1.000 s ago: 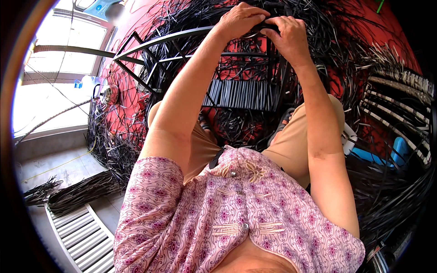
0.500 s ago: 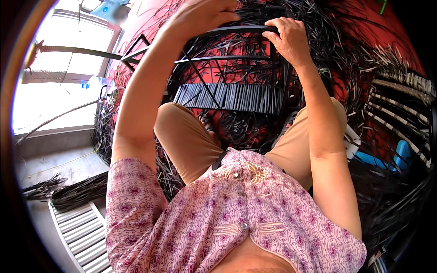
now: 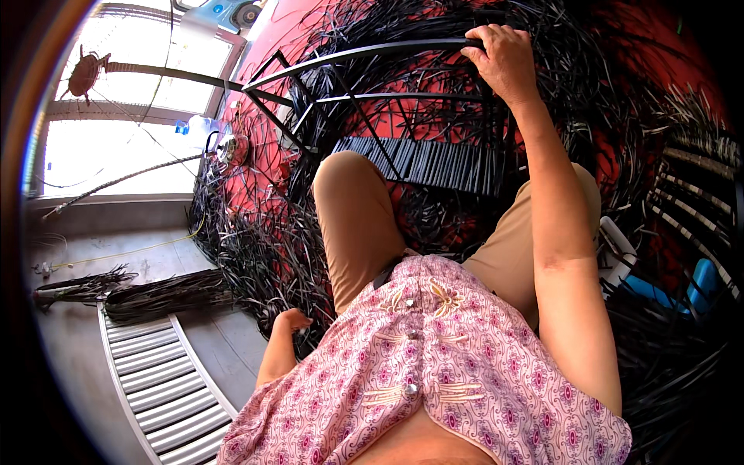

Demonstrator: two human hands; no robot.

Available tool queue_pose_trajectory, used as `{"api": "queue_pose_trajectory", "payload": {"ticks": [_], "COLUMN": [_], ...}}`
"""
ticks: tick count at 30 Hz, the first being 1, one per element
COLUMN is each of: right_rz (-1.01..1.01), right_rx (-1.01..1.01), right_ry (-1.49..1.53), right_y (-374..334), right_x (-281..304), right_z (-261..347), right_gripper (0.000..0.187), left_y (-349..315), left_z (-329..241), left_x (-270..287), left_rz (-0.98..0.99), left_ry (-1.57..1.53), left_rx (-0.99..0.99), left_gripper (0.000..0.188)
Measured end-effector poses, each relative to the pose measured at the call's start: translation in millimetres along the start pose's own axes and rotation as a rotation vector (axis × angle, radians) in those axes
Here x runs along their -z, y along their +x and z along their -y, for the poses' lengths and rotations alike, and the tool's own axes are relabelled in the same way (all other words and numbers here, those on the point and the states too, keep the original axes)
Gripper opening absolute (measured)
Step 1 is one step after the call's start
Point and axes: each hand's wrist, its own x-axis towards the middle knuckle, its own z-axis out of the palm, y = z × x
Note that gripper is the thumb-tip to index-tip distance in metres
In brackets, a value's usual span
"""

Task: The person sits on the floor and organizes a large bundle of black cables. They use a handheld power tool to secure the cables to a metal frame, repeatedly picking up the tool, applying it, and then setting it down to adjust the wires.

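While right hand [image 3: 508,64] curls round black frame [image 3: 372,50], upper centre, left hand [image 3: 291,321] sits by black strips [image 3: 248,263], lower left, grip unclear; red floor [image 3: 291,31], bright window [image 3: 77,155] upper left.

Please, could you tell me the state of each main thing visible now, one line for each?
Black frame: long upper bar mostly bare.
Right hand: closed on that bar.
Left hand: lowered at the person's side, grip unclear.
Strip panel: strips packed side by side.
Loose black strips: tangled, scattered over red ground.
Slatted panel: far end covered by a strip bundle.
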Motion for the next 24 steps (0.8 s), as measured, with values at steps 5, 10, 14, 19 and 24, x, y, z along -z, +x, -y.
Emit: {"api": "queue_pose_trajectory", "payload": {"ticks": [5, 10, 14, 19, 24], "right_rz": [-0.005, 0.04, 0.057, 0.071, 0.092], "right_rx": [0.003, 0.033, 0.019, -0.003, -0.01], "right_ry": [0.007, 0.002, 0.013, 0.028, 0.068], "right_y": [-0.7, 1.4, 1.9, 9.9, 11.4], "right_x": [0.5, 0.7, -0.6, 0.1, -4.7], "right_z": [-2.8, -6.3, -10.1, -13.1, -15.7], "right_gripper": [0.024, 0.021, 0.019, 0.018, 0.018], "left_y": [-71.6, -311.2, -437.1, -493.7, -422.2], "left_z": [-80.9, -204.1, -297.7, -387.1, -457.4], "left_x": [108.5, 237.2, 284.1, 315.7, 296.5], "left_rz": [-0.736, -1.081, -1.516, -1.923, -1.152], "left_ry": [0.923, -0.73, -0.778, -0.865, -1.385], "left_rx": [-0.761, -1.214, -1.5, -1.838, -2.091], "left_gripper": [0.023, 0.022, 0.023, 0.021, 0.007]}}
